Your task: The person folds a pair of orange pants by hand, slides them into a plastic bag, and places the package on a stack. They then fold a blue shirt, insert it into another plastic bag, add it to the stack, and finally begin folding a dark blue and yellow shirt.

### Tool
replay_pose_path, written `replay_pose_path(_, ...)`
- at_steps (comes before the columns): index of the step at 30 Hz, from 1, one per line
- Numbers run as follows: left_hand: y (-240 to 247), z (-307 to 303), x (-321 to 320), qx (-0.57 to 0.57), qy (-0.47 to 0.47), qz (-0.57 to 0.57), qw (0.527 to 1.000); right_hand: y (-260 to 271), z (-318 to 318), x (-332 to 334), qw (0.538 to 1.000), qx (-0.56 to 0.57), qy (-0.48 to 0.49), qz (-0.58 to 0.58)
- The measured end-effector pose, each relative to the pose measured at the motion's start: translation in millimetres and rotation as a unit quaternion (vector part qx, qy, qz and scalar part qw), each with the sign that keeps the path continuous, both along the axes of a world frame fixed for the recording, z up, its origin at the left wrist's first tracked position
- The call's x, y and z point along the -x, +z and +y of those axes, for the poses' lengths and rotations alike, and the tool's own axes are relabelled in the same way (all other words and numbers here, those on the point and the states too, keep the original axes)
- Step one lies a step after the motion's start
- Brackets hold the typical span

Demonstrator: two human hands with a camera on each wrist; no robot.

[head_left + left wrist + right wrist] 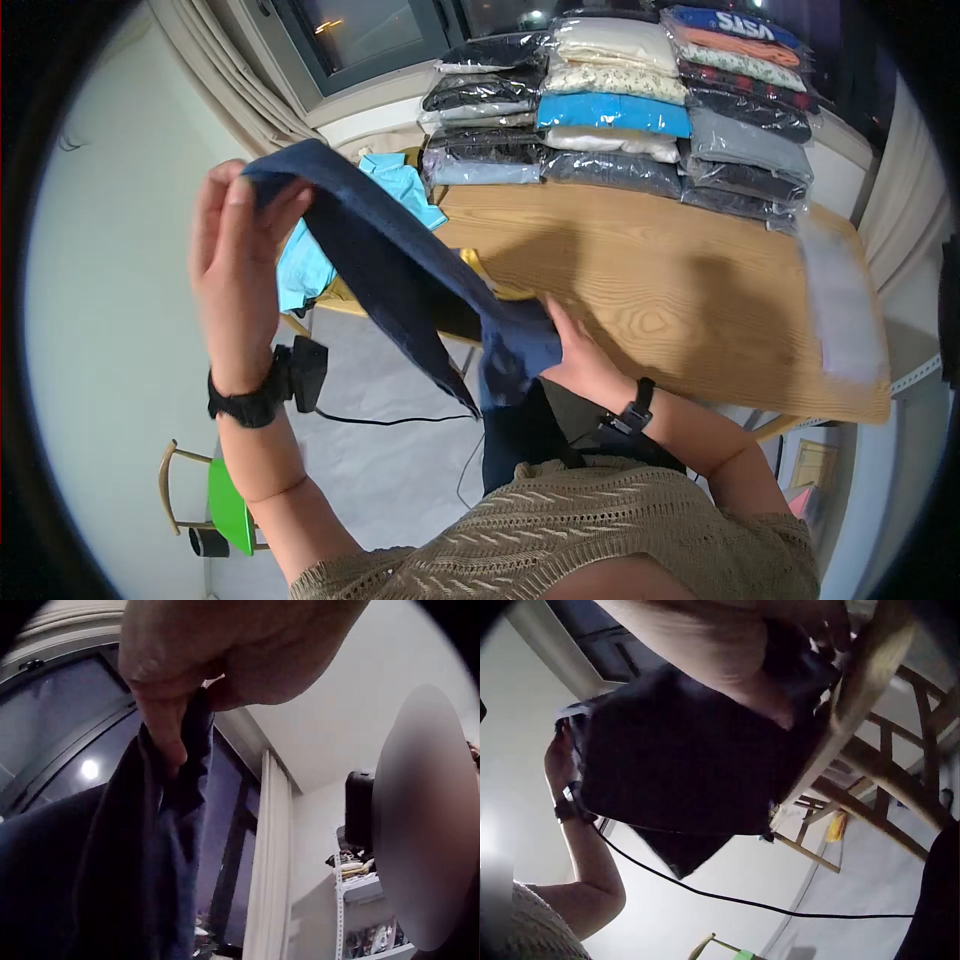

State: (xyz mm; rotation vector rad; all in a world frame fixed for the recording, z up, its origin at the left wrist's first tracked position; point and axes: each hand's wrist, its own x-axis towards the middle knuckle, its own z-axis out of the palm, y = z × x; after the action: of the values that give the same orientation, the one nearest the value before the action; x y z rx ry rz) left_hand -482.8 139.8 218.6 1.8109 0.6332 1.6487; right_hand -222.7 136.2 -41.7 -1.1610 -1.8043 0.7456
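Observation:
A dark blue cloth garment point(390, 270) is stretched between both hands in a long slanting band, high on the left and low on the right. My raised left hand point(235, 270) pinches its upper end between thumb and fingers; the left wrist view shows folds of the garment point(112, 862) hanging from that hand point(240, 652). At the near edge of the wooden table point(640, 260), my right hand point(585, 365) grips the lower end, thumb on top. In the right wrist view the garment point(682, 757) spreads as a broad dark panel below the right hand point(761, 694).
Stacks of bagged, folded clothes point(615, 115) line the back of the table by the window. A light blue shirt point(395, 185) lies at its left end, near a yellow cloth point(470, 262). A clear plastic bag point(840, 300) lies along the right edge. A black cable point(390, 421) runs from the left wrist.

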Motion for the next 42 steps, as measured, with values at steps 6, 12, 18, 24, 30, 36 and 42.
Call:
replay_pose_path(6, 15.0, -32.1, 41.2, -0.076, -0.007, -0.028, 0.997, 16.2, 5.5, -18.2, 0.989, -0.013, -0.001, 0.146)
replay_pose_path(12, 25.1, -26.2, 81.0, -0.104, 0.215, -0.005, 0.971, 102.4, -15.0, -115.7, 0.955, -0.218, -0.152, 0.132)
replay_pose_path(18, 23.8, -8.6, 68.0, -0.047, 0.257, 0.096, 0.960, 182.6, -55.5, -186.1, 0.922, -0.181, -0.152, 0.307)
replay_pose_path(24, 11.3, 71.0, 13.8, 0.086, 0.245, 0.201, 0.945, 205.8, -43.2, -215.6, 0.952, -0.124, -0.248, 0.127)
replay_pose_path(30, -74.8, 223.0, -71.4, 0.211, 0.142, 0.206, 0.945, 111.1, 61.9, -291.6, 0.926, -0.112, -0.356, -0.063)
replay_pose_path(36, -193.4, 259.4, -122.1, -0.095, 0.129, 0.380, 0.911, 33.8, 62.4, -320.8, 0.934, -0.009, -0.287, -0.215)
replay_pose_path(42, -203.0, 130.4, -83.0, 0.074, -0.040, 0.439, 0.895, 43.5, -86.7, -262.3, 0.953, 0.098, -0.267, -0.106)
